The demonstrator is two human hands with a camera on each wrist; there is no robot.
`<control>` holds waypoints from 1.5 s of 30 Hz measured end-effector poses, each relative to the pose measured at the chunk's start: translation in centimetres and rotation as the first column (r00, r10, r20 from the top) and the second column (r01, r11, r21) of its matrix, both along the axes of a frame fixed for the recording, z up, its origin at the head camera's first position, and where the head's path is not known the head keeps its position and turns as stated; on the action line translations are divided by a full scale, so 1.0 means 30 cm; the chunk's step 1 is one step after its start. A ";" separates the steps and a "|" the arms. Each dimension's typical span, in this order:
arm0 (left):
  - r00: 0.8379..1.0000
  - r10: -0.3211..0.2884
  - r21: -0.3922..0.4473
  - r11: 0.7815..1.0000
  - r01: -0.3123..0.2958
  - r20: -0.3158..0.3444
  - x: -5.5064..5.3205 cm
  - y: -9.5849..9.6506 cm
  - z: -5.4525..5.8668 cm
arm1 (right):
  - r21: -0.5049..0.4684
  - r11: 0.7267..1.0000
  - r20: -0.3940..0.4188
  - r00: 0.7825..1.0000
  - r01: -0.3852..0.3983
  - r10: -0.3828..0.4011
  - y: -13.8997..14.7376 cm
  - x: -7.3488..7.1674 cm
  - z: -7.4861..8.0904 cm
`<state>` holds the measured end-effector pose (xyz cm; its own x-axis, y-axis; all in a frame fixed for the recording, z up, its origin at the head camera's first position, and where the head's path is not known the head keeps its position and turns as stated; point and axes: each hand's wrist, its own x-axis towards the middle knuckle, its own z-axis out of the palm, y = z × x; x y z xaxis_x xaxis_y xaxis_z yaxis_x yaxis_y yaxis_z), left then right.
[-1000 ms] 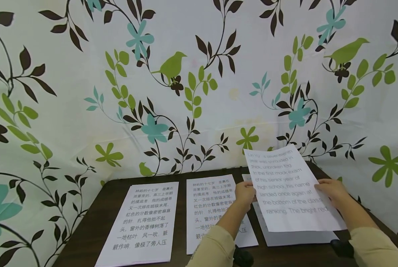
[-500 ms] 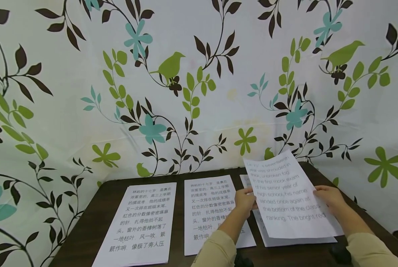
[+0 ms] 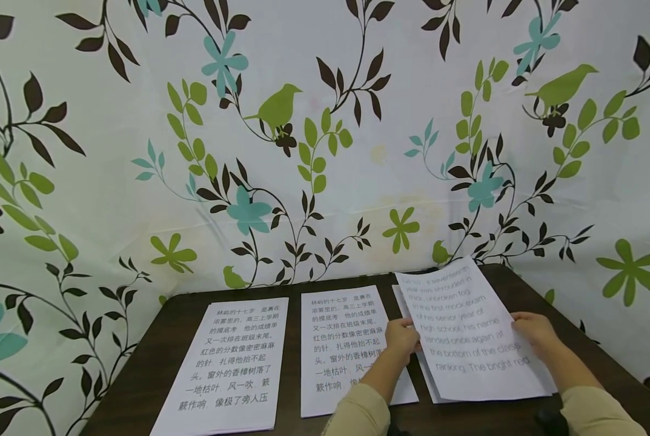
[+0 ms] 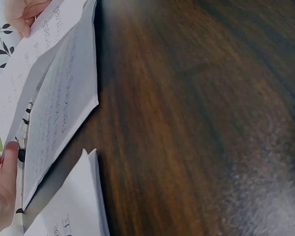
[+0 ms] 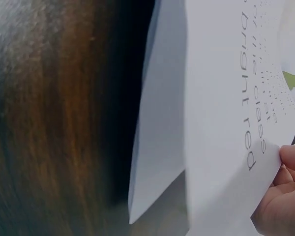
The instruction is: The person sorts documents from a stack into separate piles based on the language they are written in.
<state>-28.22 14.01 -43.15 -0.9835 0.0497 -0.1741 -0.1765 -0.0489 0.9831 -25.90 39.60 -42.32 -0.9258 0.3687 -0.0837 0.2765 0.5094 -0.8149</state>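
Lower than a second ago, with both hands lowered alongside, is the white rectangular paper sheet printed with large grey English text [image 3: 463, 339]; it hangs tilted at the right of the scene, its far edge bowed. Left hand [image 3: 403, 340] pinches its left edge and right hand [image 3: 534, 333] its right edge, thumb on the printed face. Just beneath lies white printed paper [image 4: 64, 113], an open gap between the two along the near side.

From where I stand, that bow looks the likeliest trouble: let go like this, the sheet could ride on trapped air and slide askew. One side dropping first would skew it too, and fingers curled behind the edge might snag the paper below.

Further left, the left forearm in its beige sleeve [image 3: 360, 409] crosses over the middle white paper stack with black Chinese characters [image 3: 343, 339]; a low sweep could drag it across the dark brown wood-grain table [image 4: 187, 123]. A similar white stack at the far left [image 3: 226, 363] seems safely apart.
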 end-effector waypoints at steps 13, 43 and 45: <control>0.998 -0.009 -0.010 1.000 0.009 0.065 0.009 -0.001 -0.031 | -0.010 1.000 -0.002 1.000 0.013 -0.013 -0.005 -0.007 -0.062; 0.997 -0.062 -0.103 0.992 0.066 0.039 -0.004 -0.060 0.004 | -0.064 0.997 -0.005 0.999 0.052 -0.052 0.067 -0.049 -0.116; 0.997 -0.066 -0.090 0.994 0.069 0.040 -0.008 -0.072 0.008 | -0.050 0.996 -0.009 0.997 0.076 -0.076 0.115 -0.085 -0.168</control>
